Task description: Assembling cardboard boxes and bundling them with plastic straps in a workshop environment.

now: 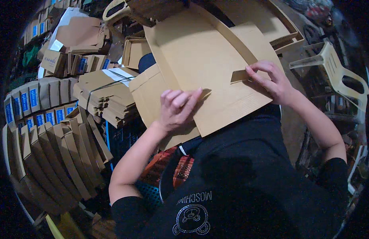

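Right hand [273,81] pinches the right flap [238,76], left hand [174,108] half-curled at the left flap [207,94], grip unclear; both should bend squarely along their creases.

Lettering [194,198] on shirt [248,191], labels [33,97] on boxes [46,91]

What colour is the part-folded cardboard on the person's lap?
The cardboard is light brown, best seen in the head view.

The bare left hand [176,105] covers part of the open tan cardboard box [204,51], which in turn hides one end of the strapped stack of flat brown cardboard [108,93]. The top edge crops a beige plastic chair [114,12]; the dim, mixed heap [315,11] at upper right is too blurred to identify.
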A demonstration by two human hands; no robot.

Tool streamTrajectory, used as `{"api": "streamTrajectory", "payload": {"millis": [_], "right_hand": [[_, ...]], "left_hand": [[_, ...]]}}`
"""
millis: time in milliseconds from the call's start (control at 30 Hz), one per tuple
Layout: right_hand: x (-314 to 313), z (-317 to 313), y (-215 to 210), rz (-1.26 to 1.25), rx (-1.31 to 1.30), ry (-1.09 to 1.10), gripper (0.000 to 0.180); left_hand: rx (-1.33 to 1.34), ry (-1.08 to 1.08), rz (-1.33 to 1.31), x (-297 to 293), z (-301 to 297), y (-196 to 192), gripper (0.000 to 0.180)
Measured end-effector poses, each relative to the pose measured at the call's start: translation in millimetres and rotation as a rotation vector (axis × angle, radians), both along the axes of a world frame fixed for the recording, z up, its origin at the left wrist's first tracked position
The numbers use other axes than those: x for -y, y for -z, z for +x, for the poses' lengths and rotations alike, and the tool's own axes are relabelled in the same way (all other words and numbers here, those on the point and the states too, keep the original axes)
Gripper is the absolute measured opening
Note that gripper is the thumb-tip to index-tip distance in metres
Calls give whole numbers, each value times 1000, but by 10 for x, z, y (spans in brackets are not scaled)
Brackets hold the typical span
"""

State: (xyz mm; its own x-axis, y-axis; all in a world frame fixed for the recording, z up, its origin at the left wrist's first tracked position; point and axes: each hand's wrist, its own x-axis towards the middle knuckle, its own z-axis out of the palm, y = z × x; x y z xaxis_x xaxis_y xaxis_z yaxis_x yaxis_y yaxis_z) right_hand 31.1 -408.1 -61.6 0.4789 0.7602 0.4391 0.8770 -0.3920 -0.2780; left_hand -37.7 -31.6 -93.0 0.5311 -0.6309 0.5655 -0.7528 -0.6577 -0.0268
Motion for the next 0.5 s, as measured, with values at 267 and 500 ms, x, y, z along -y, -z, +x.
{"api": "streamTrajectory", "payload": {"millis": [267, 500], "right_hand": [[-87, 62, -173, -25, 120, -72, 54], [-127, 62, -50, -24, -62, -153, 47]], "left_hand": [[-97, 211, -72, -55, 254, -300, 64], [-439, 309, -67, -4, 87, -212, 69]]}}
